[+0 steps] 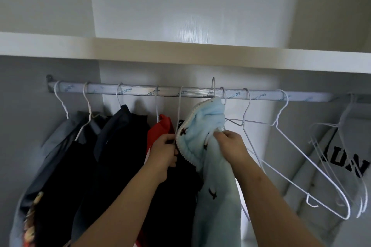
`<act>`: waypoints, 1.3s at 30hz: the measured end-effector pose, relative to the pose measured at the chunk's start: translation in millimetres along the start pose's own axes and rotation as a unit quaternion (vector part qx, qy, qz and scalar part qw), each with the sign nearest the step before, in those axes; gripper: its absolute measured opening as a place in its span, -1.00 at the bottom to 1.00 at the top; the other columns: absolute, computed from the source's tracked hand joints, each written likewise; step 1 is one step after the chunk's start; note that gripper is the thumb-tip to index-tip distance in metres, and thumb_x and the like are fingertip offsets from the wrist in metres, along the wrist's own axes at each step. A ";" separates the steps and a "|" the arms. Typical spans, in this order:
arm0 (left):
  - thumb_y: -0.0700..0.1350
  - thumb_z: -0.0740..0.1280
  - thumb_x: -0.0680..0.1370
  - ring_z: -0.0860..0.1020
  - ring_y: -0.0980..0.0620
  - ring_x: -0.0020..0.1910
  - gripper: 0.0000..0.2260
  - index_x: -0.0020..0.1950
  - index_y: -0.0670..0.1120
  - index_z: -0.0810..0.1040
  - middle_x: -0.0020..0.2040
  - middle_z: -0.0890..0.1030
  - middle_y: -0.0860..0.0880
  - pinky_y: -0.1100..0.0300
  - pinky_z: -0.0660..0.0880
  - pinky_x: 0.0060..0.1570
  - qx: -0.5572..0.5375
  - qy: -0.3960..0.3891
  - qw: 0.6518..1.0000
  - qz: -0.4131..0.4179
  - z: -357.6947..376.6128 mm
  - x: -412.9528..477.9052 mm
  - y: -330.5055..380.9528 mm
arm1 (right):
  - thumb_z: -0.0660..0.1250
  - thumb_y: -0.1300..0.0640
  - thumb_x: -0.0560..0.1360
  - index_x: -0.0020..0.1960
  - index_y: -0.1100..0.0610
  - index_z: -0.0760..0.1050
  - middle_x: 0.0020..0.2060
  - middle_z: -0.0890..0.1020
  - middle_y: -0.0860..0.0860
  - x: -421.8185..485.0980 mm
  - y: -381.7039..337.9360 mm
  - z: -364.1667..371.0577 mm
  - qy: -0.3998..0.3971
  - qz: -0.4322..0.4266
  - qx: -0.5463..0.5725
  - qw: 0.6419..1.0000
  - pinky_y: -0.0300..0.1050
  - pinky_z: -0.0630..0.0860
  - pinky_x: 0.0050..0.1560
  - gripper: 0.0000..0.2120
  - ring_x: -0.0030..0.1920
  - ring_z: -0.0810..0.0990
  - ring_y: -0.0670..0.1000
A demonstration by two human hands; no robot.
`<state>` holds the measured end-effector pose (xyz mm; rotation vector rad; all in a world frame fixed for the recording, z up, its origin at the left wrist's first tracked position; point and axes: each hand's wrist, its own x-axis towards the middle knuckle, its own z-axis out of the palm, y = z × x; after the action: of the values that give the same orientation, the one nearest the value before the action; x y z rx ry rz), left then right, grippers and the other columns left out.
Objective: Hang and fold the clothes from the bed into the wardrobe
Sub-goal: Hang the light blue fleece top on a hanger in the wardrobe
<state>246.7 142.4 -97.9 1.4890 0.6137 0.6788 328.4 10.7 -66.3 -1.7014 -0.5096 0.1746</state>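
While both hands are raised to the rail (140,92), the blue garment (208,118) hangs between them, bunched at the top just under the rail and trailing down past the right forearm. The left hand (163,150) curls its fingers round the garment's trimmed edge and grips it. The right hand (230,144) pinches a fold of the blue cloth, its fingers curled in. A hook (213,84) rises above the bunched cloth and crosses the rail; whether it sits on the rail cannot be told.

To the left along the rail hang a red garment (160,128), dark clothes (124,136) and a grey garment (58,138), each on a wire hanger. To the right of the blue garment, empty hangers (291,146) hang from the rail, tilted and overlapping. Farther right a grey sweatshirt (345,166) with black letters hangs at the frame's edge. A white shelf (180,52) runs above the rail.
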 end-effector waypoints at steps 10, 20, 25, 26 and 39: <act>-0.37 0.09 0.54 0.32 0.13 -0.59 -0.73 0.03 -0.08 0.48 -0.41 0.43 -0.05 0.36 0.24 -0.65 -0.053 0.014 0.998 -0.013 16.0 0.4 -1.4 | 0.17 0.10 0.58 -0.38 0.14 0.27 -0.44 0.35 0.00 24.5 29.5 13.6 0.027 -0.021 -0.110 0.993 -0.28 0.24 -0.46 -0.63 -0.41 0.30 -0.04; -0.39 0.26 0.48 0.50 0.13 -0.27 -0.70 0.10 -0.05 0.46 -0.17 0.53 0.01 0.41 0.43 -0.38 -0.008 0.008 0.998 0.054 24.5 -16.3 -24.9 | 0.22 0.04 0.54 0.25 0.09 0.40 0.03 0.59 0.07 -2.7 55.7 16.0 0.079 -0.040 -0.182 0.979 -0.17 0.28 -0.12 -0.69 0.03 0.52 0.08; -0.32 0.27 0.47 0.46 0.14 -0.34 -0.75 -0.08 0.05 0.48 -0.25 0.51 0.07 0.30 0.40 -0.32 0.095 0.011 0.992 0.081 23.5 -30.4 -37.9 | 0.21 0.16 0.53 0.12 0.21 0.47 -0.20 0.48 -0.01 -16.0 66.6 6.8 0.081 0.017 -0.157 0.984 -0.19 0.20 -0.25 -0.79 -0.19 0.43 0.01; -0.31 0.25 0.48 0.44 0.12 -0.36 -0.76 -0.09 0.05 0.49 -0.27 0.50 0.06 0.29 0.39 -0.35 0.102 0.037 0.991 0.084 22.0 -32.2 -38.7 | 0.21 0.17 0.53 0.06 0.24 0.48 -0.25 0.46 0.01 -17.5 67.3 3.9 0.090 0.027 -0.134 0.986 -0.16 0.22 -0.26 -0.81 -0.21 0.43 0.03; -0.35 0.27 0.48 0.47 0.03 0.14 -0.62 0.27 -0.10 0.46 0.20 0.48 -0.07 0.29 0.40 0.16 0.174 0.037 0.978 0.107 30.2 -74.7 -29.8 | 0.20 0.28 0.49 0.37 0.18 0.30 0.12 0.53 0.15 -61.1 58.6 -0.7 -0.036 0.035 -0.060 0.997 -0.05 0.51 0.01 -0.55 0.07 0.54 0.13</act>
<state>219.2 67.9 -130.8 1.8806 0.6583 0.8272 288.0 -22.6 -132.9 -1.8370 -0.5236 0.2611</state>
